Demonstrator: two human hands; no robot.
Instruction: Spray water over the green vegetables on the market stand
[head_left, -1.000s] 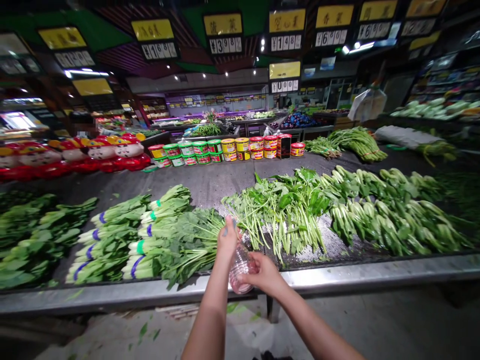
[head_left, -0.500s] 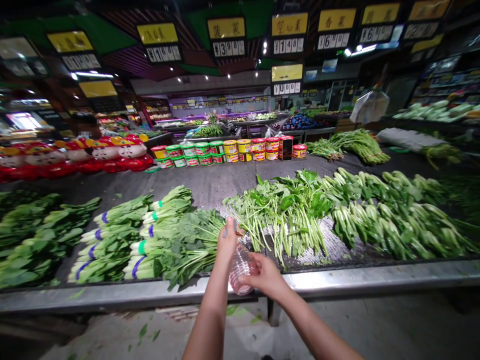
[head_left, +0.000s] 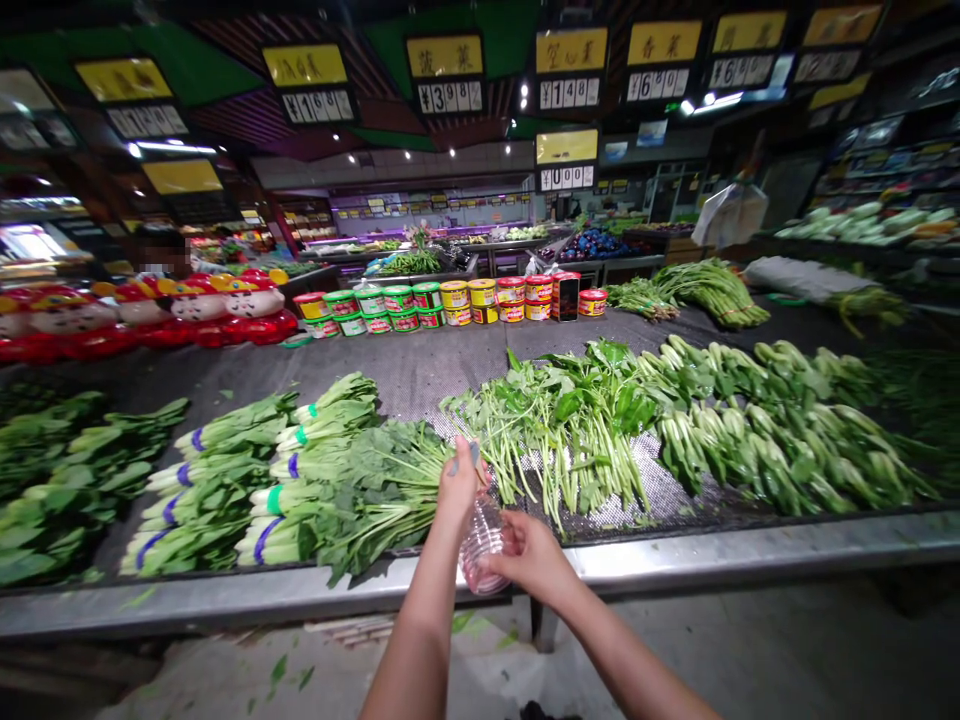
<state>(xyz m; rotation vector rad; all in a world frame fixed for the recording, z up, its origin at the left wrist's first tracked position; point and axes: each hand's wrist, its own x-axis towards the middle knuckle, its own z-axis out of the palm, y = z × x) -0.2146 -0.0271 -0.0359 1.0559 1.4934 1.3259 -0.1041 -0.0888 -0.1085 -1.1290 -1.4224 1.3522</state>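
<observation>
A clear ribbed plastic bottle (head_left: 482, 545) is held tilted between my hands, over the front edge of the vegetable stand. My left hand (head_left: 456, 490) is closed round its top, where a small grey-blue part shows by the fingers; the rest of the top is hidden. Lower down, my right hand (head_left: 536, 560) grips the side of the bottle with thumb and fingers. Just left of my left hand lie loose leafy greens (head_left: 386, 480). Long-stemmed water spinach (head_left: 570, 430) spreads out beyond my right hand.
The metal rim (head_left: 675, 565) runs along the stand's front. Banded greens (head_left: 217, 490) lie left, bok choy (head_left: 787, 460) right. Stacked cans (head_left: 457, 303) and red balloon figures (head_left: 202, 305) stand at the back. Price signs (head_left: 570, 65) hang overhead.
The view has shifted slightly to the right, so the stand appears a little further left. Both hands keep their hold on the bottle, which looks slightly more upright.
</observation>
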